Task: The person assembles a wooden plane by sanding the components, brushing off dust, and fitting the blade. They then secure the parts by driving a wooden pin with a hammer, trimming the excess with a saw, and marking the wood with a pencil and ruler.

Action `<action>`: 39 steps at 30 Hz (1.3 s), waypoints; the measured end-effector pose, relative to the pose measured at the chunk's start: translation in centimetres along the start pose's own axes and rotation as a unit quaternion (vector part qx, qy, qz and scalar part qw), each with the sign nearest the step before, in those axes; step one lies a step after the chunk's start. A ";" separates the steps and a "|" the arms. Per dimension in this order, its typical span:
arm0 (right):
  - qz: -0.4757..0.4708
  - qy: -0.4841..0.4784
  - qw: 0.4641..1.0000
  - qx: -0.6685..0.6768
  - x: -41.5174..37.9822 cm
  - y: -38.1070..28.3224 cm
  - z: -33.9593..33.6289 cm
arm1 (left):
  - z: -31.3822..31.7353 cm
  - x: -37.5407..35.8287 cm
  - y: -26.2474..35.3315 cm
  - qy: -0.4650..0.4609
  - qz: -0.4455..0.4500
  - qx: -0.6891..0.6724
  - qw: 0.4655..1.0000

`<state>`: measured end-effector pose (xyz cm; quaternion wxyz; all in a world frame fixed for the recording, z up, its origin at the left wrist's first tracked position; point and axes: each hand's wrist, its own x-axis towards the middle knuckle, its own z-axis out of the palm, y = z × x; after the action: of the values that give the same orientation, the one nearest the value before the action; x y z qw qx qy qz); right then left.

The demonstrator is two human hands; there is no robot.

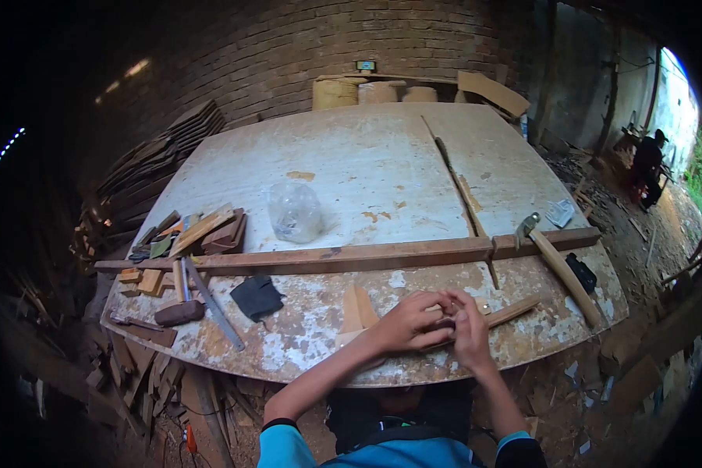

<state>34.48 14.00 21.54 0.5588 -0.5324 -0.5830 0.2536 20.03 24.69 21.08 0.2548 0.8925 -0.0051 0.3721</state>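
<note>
Apparently wooden strip (515, 310) — slim, brown, by right hand (469, 329)

Across the flaking white tabletop (351, 156), nine to three o'clock, a long brown wooden beam (413, 255); behind it, rounded clear plastic bag (295, 213) at ten; before it, slim brown wooden stick (513, 310) at four.

The bench (351, 164) looks smooth and faintly glossy toward its far edge, rough and flaking along its near one. Matt brown wood makes the long beam (398, 255). Near the left edge lie bare wooden blocks (151, 281), a smooth metal ruler (217, 309) and a matt black piece (257, 298) (cloth, by its look). The crinkled bag (294, 213) is clear, shiny plastic. Toward the right edge, a hammer (563, 273) joins glinting metal to smooth wood; by the near edge, the strip (513, 311) is matt wood.
</note>
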 end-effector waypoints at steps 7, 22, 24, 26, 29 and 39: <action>-0.176 -0.098 0.883 -0.424 2.0 2.6 -4.8 | -7.4 -4.3 5.2 -0.185 -0.314 0.222 0.904; -0.201 -0.024 0.880 -0.430 1.6 4.8 -3.9 | -7.3 -8.1 4.5 -0.134 -0.304 0.104 0.937; -0.201 -0.024 0.881 -0.428 1.9 5.1 -3.9 | -7.6 -8.0 3.9 -0.108 -0.315 0.143 0.932; -0.202 -0.023 0.879 -0.432 2.2 5.1 -3.9 | -6.4 -8.9 3.3 -0.136 -0.284 0.234 0.920; -0.193 -0.018 0.881 -0.431 1.9 5.2 -3.7 | -6.4 -8.0 2.7 -0.189 -0.309 0.327 0.873; -0.222 -0.044 0.884 -0.410 2.6 5.2 -4.2 | -5.0 -6.8 3.2 -0.336 -0.222 0.203 0.893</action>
<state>40.62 16.71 18.93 0.3064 -0.5591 -0.7617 -0.1155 11.17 23.00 20.97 0.1269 0.9746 0.1832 -0.0229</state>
